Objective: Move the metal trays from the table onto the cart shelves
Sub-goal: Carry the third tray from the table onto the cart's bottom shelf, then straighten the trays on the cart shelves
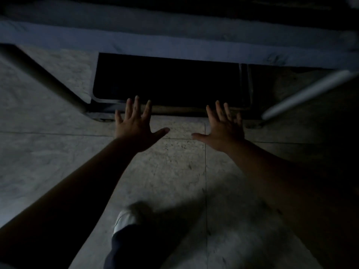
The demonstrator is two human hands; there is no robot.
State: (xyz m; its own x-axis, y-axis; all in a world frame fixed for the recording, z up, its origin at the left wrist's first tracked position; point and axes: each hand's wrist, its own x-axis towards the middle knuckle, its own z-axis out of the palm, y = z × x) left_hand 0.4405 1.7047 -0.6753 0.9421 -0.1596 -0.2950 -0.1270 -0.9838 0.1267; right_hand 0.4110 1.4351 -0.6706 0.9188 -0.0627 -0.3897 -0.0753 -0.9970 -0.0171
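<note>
Reaching with spread fingers, left hand [134, 129], right hand [223, 131], toward dark tray [167, 80], contents unseen.

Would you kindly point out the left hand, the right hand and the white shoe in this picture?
left hand [134, 131]: head view, back of the hand.
right hand [225, 131]: head view, back of the hand.
white shoe [126, 218]: head view, its top.

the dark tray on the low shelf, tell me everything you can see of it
The dark tray is a wide, flat rectangle with rounded near corners and a thin raised rim, looking like dull metal, though the dim light hides its surface. It lies level on the cart's low shelf, long side toward the person. Both hands are spread open at its near edge: the left hand and right hand have fingertips at the rim; actual contact cannot be told. Nothing shows on it.
</note>
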